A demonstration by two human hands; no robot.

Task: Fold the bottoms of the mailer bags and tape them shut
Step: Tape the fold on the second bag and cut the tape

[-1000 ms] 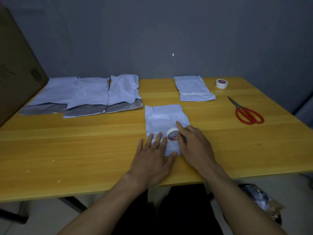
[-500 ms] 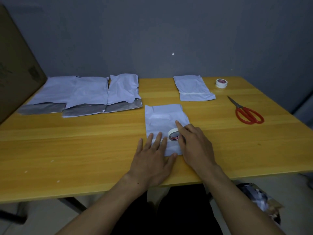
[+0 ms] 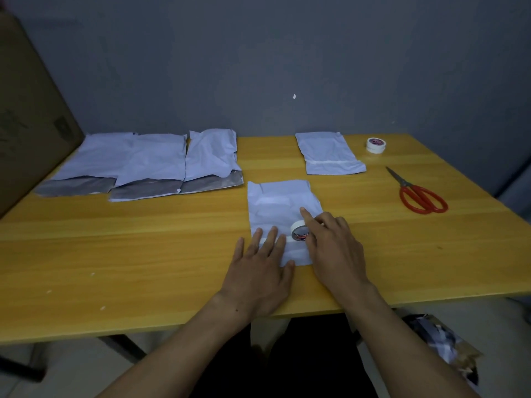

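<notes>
Far left of the centre mailer bag: a cardboard box. Left and behind, three open mailer bags in a row, grey insides showing at the near ends. On its near left corner, left hand pressed flat, fingers straight and slightly spread. On its near right part, white tape roll standing on edge, gripped by right hand, index finger stretched over the top. Behind and right, taped mailer bag. Further right, spare tape roll and red scissors. All on the wooden table.

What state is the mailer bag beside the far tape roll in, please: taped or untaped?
Taped: a white strip crosses the mailer bag near its bottom edge.
</notes>
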